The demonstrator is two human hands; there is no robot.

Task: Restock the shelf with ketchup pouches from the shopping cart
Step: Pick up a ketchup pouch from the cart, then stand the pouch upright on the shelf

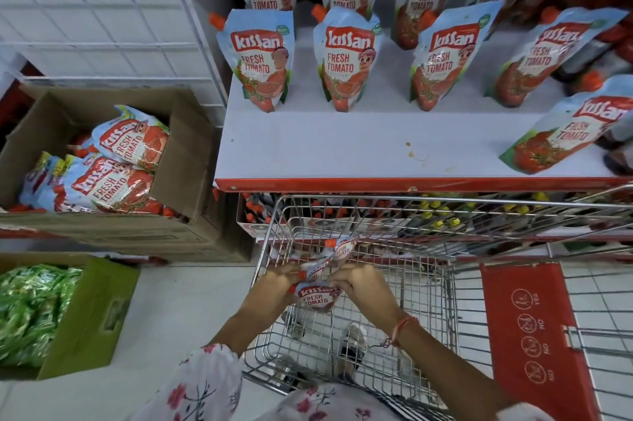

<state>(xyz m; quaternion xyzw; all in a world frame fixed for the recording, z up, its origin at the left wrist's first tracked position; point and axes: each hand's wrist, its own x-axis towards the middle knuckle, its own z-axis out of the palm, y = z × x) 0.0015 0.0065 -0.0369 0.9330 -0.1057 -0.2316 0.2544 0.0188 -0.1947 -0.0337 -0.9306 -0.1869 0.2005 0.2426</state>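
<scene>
Left hand (274, 287) and right hand (359, 283) jointly grasp ketchup pouches (317, 297) between them, inside the shopping cart (445, 270). Shelf (342, 146) lies ahead. Risk: upper pouches may slip during lifting if grip loosens.

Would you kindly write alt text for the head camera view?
Both hands, left hand and right hand, grip ketchup pouches inside a wire shopping cart. Ahead, a white shelf holds upright pouches, its front row empty.
</scene>
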